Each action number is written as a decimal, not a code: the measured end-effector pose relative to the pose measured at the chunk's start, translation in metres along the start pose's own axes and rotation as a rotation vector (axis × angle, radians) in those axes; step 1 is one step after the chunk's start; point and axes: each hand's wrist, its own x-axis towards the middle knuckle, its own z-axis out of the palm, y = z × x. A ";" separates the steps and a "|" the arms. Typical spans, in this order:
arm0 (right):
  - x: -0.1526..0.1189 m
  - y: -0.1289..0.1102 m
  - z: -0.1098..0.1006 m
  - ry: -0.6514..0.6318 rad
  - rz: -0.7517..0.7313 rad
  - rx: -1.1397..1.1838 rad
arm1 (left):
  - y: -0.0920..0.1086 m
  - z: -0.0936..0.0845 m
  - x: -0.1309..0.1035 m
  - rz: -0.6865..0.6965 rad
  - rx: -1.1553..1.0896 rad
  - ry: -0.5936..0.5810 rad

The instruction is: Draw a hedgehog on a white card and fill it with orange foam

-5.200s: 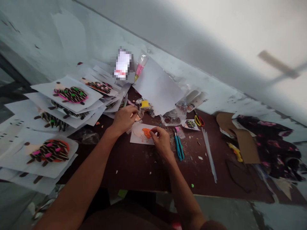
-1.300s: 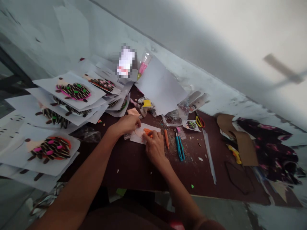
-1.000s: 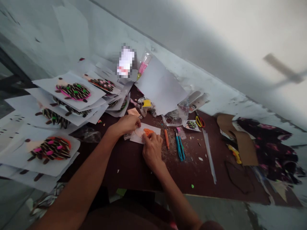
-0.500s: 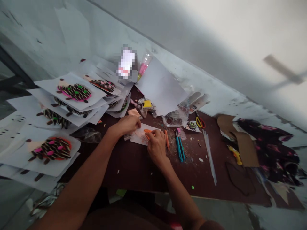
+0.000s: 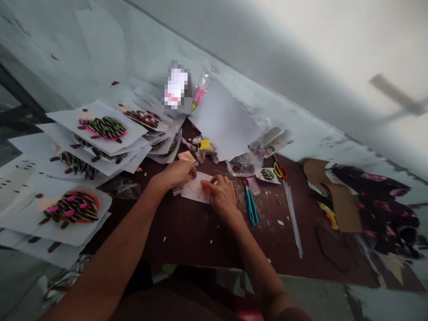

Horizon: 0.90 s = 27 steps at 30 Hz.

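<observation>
Orange clay [image 5: 205, 183] on a drawn-on paper card [image 5: 191, 195] atop the counter [image 5: 187, 238] is touched by the right hand [image 5: 222, 194]; the card's upper-left corner is overlapped by the left hand [image 5: 176, 173]. How tight either grip is cannot be told.

We log: white card [image 5: 191, 192], line drawing face up, flat on dark table [image 5: 187, 232] | orange clay-like piece [image 5: 204, 183], on the drawing, partly hidden.

Bare hands [image 5: 223, 196], slim bare forearms [image 5: 125, 238]; dark brownish top [image 5: 170, 301], partly in view.
</observation>
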 end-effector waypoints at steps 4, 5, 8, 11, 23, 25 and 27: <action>0.004 0.013 0.001 0.028 -0.072 0.067 | 0.000 0.000 0.000 -0.013 0.003 -0.002; 0.004 0.015 0.002 0.044 -0.059 0.085 | 0.000 0.000 0.000 -0.010 0.001 -0.003; 0.006 0.016 0.003 0.077 -0.022 0.086 | 0.000 0.000 0.001 -0.019 0.008 -0.009; 0.006 0.011 0.003 0.050 -0.053 0.026 | -0.001 0.000 0.002 -0.020 0.013 -0.017; -0.005 0.010 0.002 0.075 -0.044 -0.029 | -0.005 0.004 0.005 0.017 0.004 0.011; -0.008 0.012 0.003 0.075 -0.041 -0.039 | -0.005 0.004 0.004 0.012 0.005 0.016; -0.010 0.011 0.004 0.058 -0.067 -0.054 | -0.005 0.005 0.004 0.007 0.006 0.019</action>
